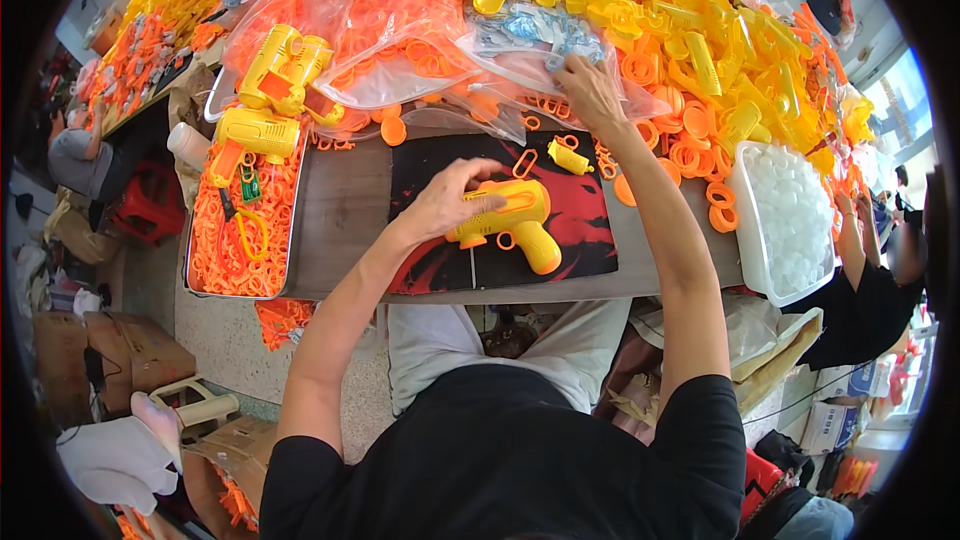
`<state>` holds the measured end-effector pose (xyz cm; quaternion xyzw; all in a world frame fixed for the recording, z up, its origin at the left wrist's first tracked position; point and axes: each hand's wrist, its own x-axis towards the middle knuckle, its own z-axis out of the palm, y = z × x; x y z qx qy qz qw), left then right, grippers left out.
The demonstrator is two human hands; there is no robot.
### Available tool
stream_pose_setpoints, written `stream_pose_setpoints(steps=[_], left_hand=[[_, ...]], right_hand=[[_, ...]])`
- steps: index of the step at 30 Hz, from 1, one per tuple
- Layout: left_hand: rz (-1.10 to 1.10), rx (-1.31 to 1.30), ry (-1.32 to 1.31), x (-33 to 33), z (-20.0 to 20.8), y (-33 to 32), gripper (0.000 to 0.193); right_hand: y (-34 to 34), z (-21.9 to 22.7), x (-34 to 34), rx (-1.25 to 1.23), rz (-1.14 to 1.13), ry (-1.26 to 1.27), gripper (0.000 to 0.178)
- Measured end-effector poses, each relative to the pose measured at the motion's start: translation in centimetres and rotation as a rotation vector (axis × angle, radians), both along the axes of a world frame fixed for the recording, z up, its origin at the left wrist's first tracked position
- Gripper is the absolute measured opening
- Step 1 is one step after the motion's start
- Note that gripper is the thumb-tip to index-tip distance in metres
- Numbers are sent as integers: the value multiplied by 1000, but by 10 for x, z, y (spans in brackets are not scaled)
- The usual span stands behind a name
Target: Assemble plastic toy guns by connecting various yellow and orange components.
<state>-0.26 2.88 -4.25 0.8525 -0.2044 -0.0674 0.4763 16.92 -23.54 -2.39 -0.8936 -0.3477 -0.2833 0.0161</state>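
Observation:
A yellow toy gun body (518, 215) with an orange ring-shaped insert lies on a black-and-red mat (575, 215), its grip pointing toward me. My left hand (450, 202) is closed around the gun's left end, fingers over the top. Stretched out to the far side, my right hand (592, 90) dips its bent fingers into a heap of small clear-blue parts (530, 28) on a plastic bag. The fingers look pinched together, but what is between them is too small to make out. Beside the gun lie an orange oblong loop (524, 162) and a small yellow cylinder part (568, 157).
Yellow shells (740, 50) and orange rings (690, 155) pile up along the far side. A tray of small orange parts (290, 240) stands left; a white bin (745, 210) of translucent pieces stands right. Another person (870, 270) works at the right.

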Motion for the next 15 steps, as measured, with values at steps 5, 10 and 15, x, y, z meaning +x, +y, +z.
stream_pose_setpoints(steps=[5,10,15], left_hand=[[185,-72,-273,26,34,-13,45],[209,-232,-384,53,54,-48,41],[164,-231,-267,70,40,-58,31]], right_hand=[[-4,21,-24,486,96,130,9],[11,42,-73,1029,150,971,16],[13,22,-87,1121,265,1133,27]])
